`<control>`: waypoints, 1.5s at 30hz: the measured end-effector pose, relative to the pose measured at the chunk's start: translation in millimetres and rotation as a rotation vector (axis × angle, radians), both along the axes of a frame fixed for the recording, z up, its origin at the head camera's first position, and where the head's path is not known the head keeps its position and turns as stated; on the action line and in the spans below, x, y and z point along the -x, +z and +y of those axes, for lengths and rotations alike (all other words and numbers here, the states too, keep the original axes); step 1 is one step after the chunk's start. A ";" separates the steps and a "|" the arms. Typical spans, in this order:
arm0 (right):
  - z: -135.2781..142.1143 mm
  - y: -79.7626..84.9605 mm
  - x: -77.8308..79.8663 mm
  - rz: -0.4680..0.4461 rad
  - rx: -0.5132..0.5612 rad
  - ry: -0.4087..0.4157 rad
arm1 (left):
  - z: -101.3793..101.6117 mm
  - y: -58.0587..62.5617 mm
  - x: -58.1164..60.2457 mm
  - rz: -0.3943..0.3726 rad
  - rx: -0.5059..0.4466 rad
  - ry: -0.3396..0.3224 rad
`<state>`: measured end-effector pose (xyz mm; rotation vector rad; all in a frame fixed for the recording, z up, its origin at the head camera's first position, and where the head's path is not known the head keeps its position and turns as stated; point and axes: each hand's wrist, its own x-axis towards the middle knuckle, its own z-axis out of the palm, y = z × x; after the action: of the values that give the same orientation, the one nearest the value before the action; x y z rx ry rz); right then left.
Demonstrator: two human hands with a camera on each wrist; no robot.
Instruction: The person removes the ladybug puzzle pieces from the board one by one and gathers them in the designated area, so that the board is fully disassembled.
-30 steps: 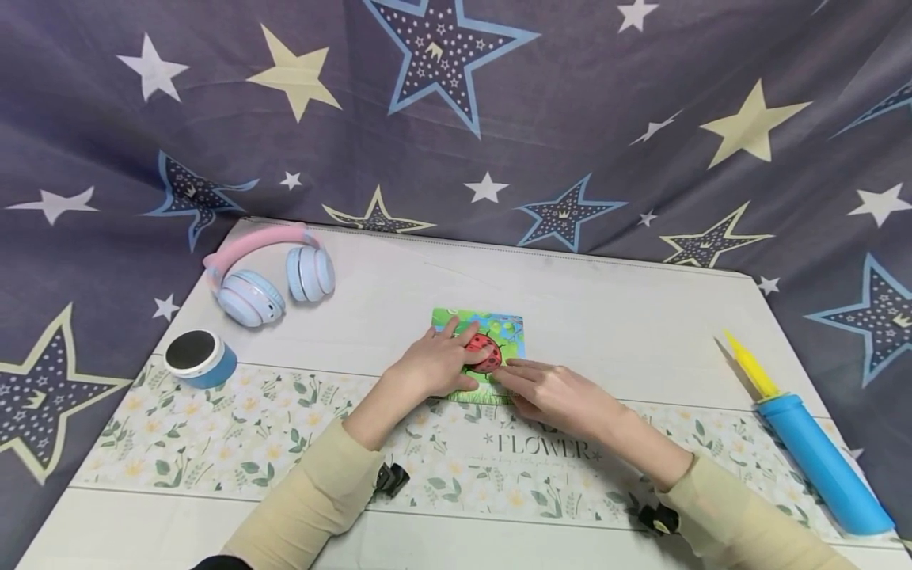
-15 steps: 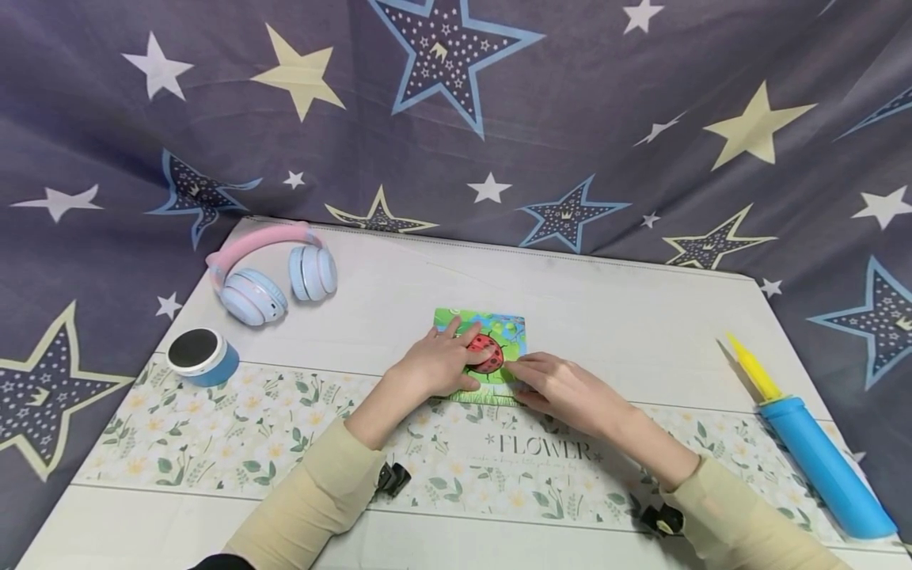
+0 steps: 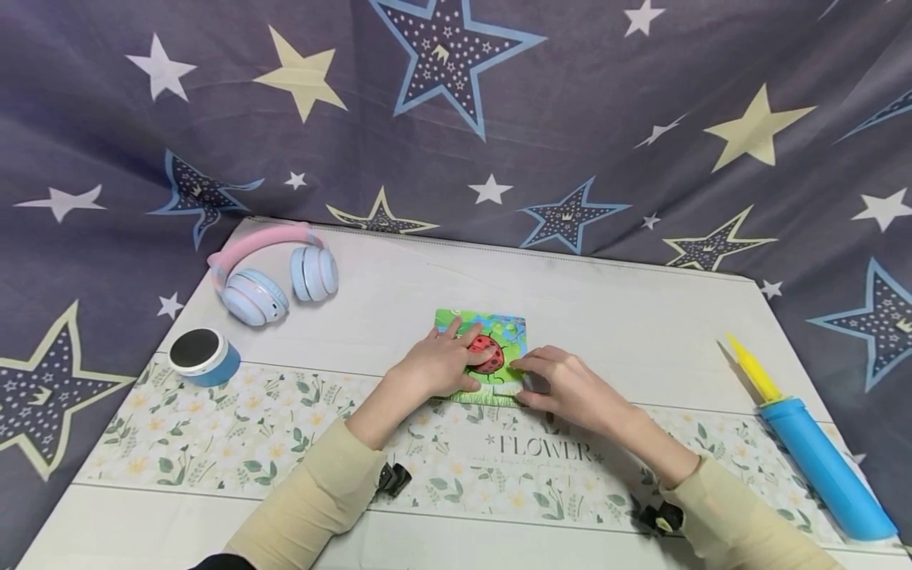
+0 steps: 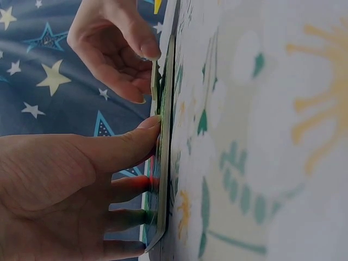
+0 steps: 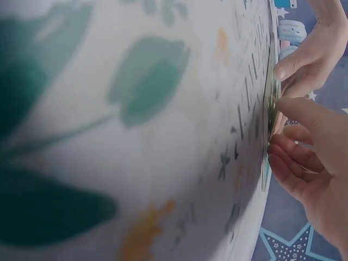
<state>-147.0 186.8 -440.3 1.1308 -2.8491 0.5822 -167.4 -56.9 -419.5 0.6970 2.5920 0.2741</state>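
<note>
- Green, blue and red picture board (image 3: 509, 327), ladybird printed at its middle, lying flat near the middle of the table (image 3: 606, 317), its near edge over the floral strip of the covering.
- Left hand (image 3: 442, 366): fingers spread and fairly straight, resting across the board's left part and the ladybird; grasping nothing. Thumb down near the near edge.
- Right hand (image 3: 573, 386): bent over the board's near right corner, thumb and fingers pinching a thin piece (image 4: 154, 87).
- Piece, seen from the left wrist: edge-on, a gap between it and the board over part of its length. Whether its far edge touches the board, cannot tell.
- Pale line on the board just beside the right thumb, head view.
- Beige sleeves (image 3: 306, 495) on both arms; small black fitting (image 3: 393, 479) at the left cuff, another at the right.
- Far left of table: pink and pale-blue headphones (image 3: 252, 298). Nearer: blue round container (image 3: 221, 368), white rim, dark top.
- Right side, well apart from the hands: blue cylinder (image 3: 822, 467), yellow pointed tip aimed away from the person.
- Behind: dark cloth (image 3: 570, 103) printed with stars.
</note>
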 end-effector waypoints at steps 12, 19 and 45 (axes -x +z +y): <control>10.3 -1.9 12.0 -0.312 0.169 -0.062 | 0.8 0.0 0.1 -0.002 0.010 0.000; 29.1 -3.4 9.7 -0.271 0.232 -0.092 | 2.1 0.1 -0.2 -0.002 0.019 -0.008; 186.6 -15.7 -18.3 -0.137 0.290 -0.202 | 0.0 2.1 -1.2 -0.002 -0.001 -0.007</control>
<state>-128.7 373.3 -456.0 0.7761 -2.8149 1.0504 -166.2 -56.9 -417.4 0.7063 2.5875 0.2741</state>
